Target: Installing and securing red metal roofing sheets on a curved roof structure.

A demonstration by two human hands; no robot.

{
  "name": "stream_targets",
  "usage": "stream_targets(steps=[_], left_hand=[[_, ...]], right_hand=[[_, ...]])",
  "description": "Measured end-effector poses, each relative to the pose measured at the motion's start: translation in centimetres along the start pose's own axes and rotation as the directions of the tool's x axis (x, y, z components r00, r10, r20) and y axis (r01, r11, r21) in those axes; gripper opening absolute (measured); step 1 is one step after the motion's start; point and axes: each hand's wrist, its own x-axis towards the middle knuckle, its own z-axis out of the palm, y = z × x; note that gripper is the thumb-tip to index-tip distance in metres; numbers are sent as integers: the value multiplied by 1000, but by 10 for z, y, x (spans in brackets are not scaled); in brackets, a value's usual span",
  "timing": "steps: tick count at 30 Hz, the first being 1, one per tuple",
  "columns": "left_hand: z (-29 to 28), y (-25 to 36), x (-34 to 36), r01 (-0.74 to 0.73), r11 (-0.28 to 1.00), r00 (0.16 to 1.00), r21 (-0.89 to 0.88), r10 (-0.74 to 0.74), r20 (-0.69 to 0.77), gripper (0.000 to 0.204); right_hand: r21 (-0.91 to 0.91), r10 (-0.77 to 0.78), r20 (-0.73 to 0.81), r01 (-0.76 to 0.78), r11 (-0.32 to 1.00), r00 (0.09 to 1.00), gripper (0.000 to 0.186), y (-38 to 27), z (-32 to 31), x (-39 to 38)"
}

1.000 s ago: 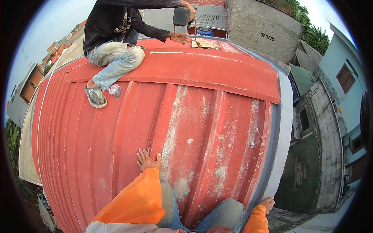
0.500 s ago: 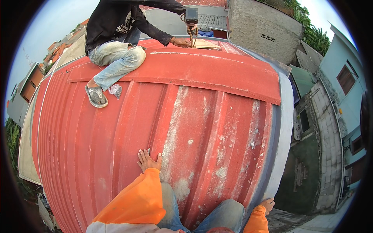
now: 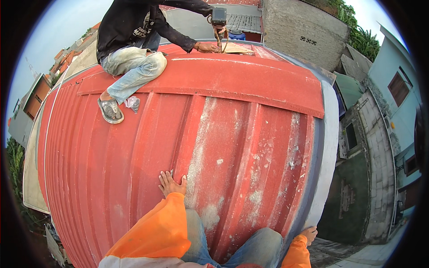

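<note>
My left hand [image 3: 171, 183] lies on the red ribbed metal roof [image 3: 152, 143] with its fingers spread. Low on the right, my right hand [image 3: 308, 234] grips the pale metal edging [image 3: 322, 178] along the roof's side. Across from me, a co-worker in a dark top [image 3: 123, 31] sits on the red ridge cap [image 3: 241, 80]. The co-worker holds an upright tool with a boxy dark top [image 3: 218, 17] and a cord or rope around it; the tip of the tool is hard to make out. The co-worker's lower hand [image 3: 206, 47] is beside it at roof level.
A crumpled plastic bag [image 3: 132, 103] rests by the co-worker's sandal [image 3: 110, 111]. A pale board [image 3: 237, 49] lies beyond the ridge. Past the right edge are a drop, a block wall [image 3: 375, 210] and a light blue house [image 3: 397, 116]. A thin white line [image 3: 49, 125] runs down the left side.
The co-worker's tool has shifted right and now stands more upright, and the lower hand has moved down beside it. My hands have stayed in place.
</note>
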Motion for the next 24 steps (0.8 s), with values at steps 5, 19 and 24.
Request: stream_targets(steps=[5, 19, 24], left_hand=[[1, 0, 1, 8, 1000, 1000, 9, -8, -3, 88], [1, -1, 1, -6, 1000, 1000, 16, 6, 0, 88], [2, 0, 1, -2, 1000, 1000, 16, 2, 9, 88]], right_hand=[[11, -3, 21, 2, 1000, 1000, 56, -2, -3, -1], [33, 18, 16, -18, 999, 1000, 58, -7, -10, -7], [4, 20, 17, -20, 1000, 1000, 58, -2, -4, -1]])
